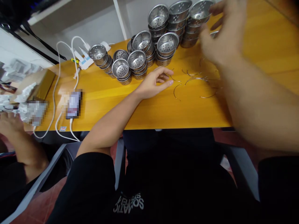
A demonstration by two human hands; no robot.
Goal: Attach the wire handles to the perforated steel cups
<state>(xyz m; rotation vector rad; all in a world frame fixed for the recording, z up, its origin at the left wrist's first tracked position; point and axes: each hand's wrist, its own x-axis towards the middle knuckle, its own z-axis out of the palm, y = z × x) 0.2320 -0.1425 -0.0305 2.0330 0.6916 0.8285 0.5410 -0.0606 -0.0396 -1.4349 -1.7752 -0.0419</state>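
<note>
My left hand (pixel 155 82) rests on its side on the table, thumb and fingers apart, with nothing visible in it. Thin curved metal wires (pixel 197 78) lie scattered just right of its fingertips. My right hand (pixel 225 34) is raised at the back right, slightly blurred, its thumb and fingers spread beside a stack of perforated metal cups (pixel 199 14). Part of another metal cup (pixel 213 34) shows between its thumb and palm; whether they touch I cannot tell. More stacked perforated cups (pixel 165 45) stand behind my left hand.
On the left of the yellow table (pixel 149 115) lie a phone (pixel 74 105), white cables (pixel 54 90) and a power strip (pixel 86 62). Another person's hand (pixel 10 123) is at the far left, near plastic-wrapped items (pixel 25 93). A wall (pixel 137 17) stands behind the cups.
</note>
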